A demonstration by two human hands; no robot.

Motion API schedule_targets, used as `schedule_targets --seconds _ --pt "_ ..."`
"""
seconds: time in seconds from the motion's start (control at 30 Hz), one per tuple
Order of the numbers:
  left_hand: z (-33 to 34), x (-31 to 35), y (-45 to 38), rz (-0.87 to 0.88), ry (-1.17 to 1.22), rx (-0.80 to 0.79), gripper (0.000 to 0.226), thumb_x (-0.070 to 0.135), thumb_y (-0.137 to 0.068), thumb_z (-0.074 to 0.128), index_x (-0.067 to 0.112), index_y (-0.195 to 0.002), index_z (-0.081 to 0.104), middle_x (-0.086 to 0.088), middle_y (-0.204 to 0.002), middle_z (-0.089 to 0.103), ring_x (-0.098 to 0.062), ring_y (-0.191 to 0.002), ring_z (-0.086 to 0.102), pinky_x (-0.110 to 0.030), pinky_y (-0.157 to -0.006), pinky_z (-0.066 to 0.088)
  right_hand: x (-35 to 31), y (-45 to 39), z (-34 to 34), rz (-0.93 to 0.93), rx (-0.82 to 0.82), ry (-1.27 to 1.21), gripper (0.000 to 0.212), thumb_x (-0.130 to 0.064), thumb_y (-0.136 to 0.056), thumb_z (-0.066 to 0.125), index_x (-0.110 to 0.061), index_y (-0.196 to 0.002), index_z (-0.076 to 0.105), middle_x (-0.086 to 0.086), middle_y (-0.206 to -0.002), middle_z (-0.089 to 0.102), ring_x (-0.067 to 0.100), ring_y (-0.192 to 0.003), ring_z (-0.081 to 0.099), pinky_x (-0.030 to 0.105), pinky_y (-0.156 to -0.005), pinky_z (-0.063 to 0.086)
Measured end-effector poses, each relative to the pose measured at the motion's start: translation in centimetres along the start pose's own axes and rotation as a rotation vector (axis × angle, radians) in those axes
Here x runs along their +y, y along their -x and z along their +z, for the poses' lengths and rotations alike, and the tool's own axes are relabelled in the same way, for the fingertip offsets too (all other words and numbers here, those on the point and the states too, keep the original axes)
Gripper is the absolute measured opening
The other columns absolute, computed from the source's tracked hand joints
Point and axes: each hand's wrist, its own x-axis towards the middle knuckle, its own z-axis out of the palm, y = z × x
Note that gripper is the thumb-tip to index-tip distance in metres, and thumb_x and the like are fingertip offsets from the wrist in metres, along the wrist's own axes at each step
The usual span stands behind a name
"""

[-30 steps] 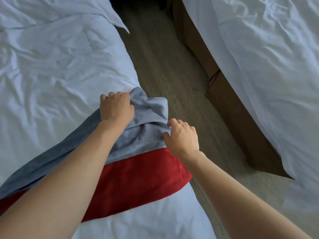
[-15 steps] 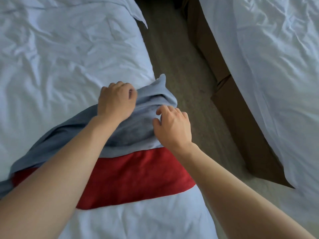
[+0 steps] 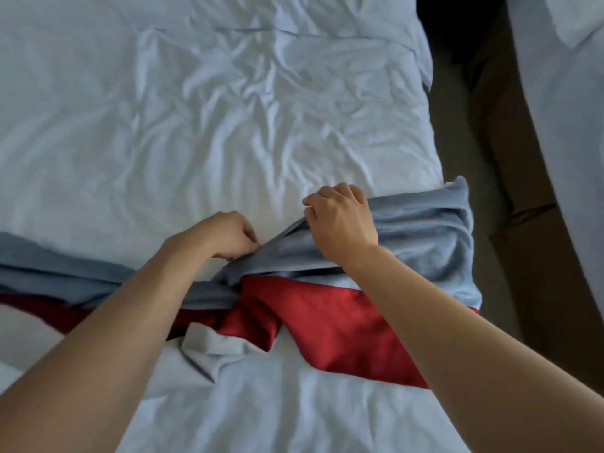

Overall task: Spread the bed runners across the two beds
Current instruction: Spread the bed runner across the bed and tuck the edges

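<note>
I see the grey and red bed runner [image 3: 343,308] lying across the near bed [image 3: 196,109], bunched and twisted around its middle, its right end draped over the bed's edge by the floor [image 3: 457,132]. My left hand [image 3: 225,235] sits at the runner's upper grey edge, fingers [image 3: 248,232] curled and pinching a fold of the cloth against the wrinkled white sheet. My right hand [image 3: 343,220] grips the same grey edge just to the right, fingers bent over the raised fold, knuckles up. The red band shows below the grey, creased into a ridge between my forearms. The second bed [image 3: 562,93] lies well apart across the aisle; from this angle it looks bare, though only a strip of it is visible.
</note>
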Motion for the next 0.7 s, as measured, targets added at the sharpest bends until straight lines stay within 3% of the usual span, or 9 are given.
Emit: schedule_targets --seconds 0.1,0.2,0.3,0.43,0.53,0.6,0.7 --pt "1.1 -0.8 0.2 0.069 -0.032 -0.015 0.023 0.047 -0.085 0.062 0.03 -0.094 0.075 0.007 -0.092 0.072 -0.014 -0.084 0.066 -0.032 -0.08 0.056 -3.3 -0.5 0.6 -0.046 -0.126 0.059 0.028 -0.027 -0.096 0.046 -0.023 -0.108 0.071 -0.001 -0.109 0.068 0.025 -0.109 0.053 0.04 -0.11 0.027" --pt "2.0 -1.1 0.8 0.166 -0.032 0.008 0.023 0.048 -0.086 0.06 0.029 -0.085 0.073 0.007 -0.086 0.071 -0.014 -0.078 0.065 -0.032 -0.071 0.055 -5.5 0.3 1.0 -0.047 -0.278 0.138 0.029 -0.032 -0.096 0.044 -0.024 -0.104 0.071 0.001 -0.106 0.068 0.024 -0.11 0.053 0.043 -0.113 0.022" --pt "2.3 -1.9 2.0 0.289 -0.091 0.238 0.013 0.043 -0.086 0.063 0.033 -0.078 0.065 0.007 -0.084 0.067 -0.016 -0.074 0.06 -0.027 -0.055 0.039 -6.7 1.7 0.8 0.017 -0.291 0.154 0.029 -0.031 -0.094 0.045 -0.024 -0.102 0.071 0.003 -0.105 0.066 0.024 -0.106 0.055 0.043 -0.111 0.026" --pt "1.3 -2.6 3.4 0.499 -0.103 0.608 0.017 0.035 -0.091 0.061 0.022 -0.086 0.071 0.004 -0.087 0.067 -0.021 -0.08 0.062 -0.029 -0.065 0.036 -7.8 3.0 -1.0 0.099 -0.203 0.163 0.025 -0.029 -0.089 0.048 -0.018 -0.096 0.07 0.005 -0.098 0.063 0.027 -0.095 0.058 0.038 -0.096 0.035" --pt "-0.5 -2.0 4.0 0.645 -0.088 0.799 0.018 0.03 -0.091 0.062 0.017 -0.084 0.072 0.0 -0.086 0.066 -0.024 -0.081 0.059 -0.033 -0.068 0.039 -8.5 3.6 -2.7 0.144 -0.138 0.204 0.014 -0.021 -0.085 0.055 -0.014 -0.09 0.065 0.007 -0.092 0.059 0.03 -0.09 0.057 0.037 -0.088 0.036" --pt "-1.2 -1.0 4.3 0.727 -0.075 0.805 0.018 0.03 -0.091 0.062 0.017 -0.084 0.073 0.001 -0.085 0.065 -0.023 -0.081 0.058 -0.034 -0.067 0.042 -8.6 3.7 -3.6 0.189 -0.104 0.24 0.011 -0.023 -0.085 0.058 -0.013 -0.088 0.063 0.007 -0.091 0.059 0.029 -0.088 0.057 0.036 -0.086 0.036" --pt "-1.3 -1.2 4.2 0.724 0.016 0.564 0.022 0.035 -0.092 0.058 0.02 -0.08 0.07 0.004 -0.081 0.063 -0.017 -0.076 0.056 -0.034 -0.065 0.045 -8.2 4.2 -4.2 0.27 -0.178 0.313 0.007 -0.024 -0.086 0.059 -0.017 -0.089 0.06 0.002 -0.088 0.054 0.025 -0.09 0.058 0.035 -0.09 0.036"
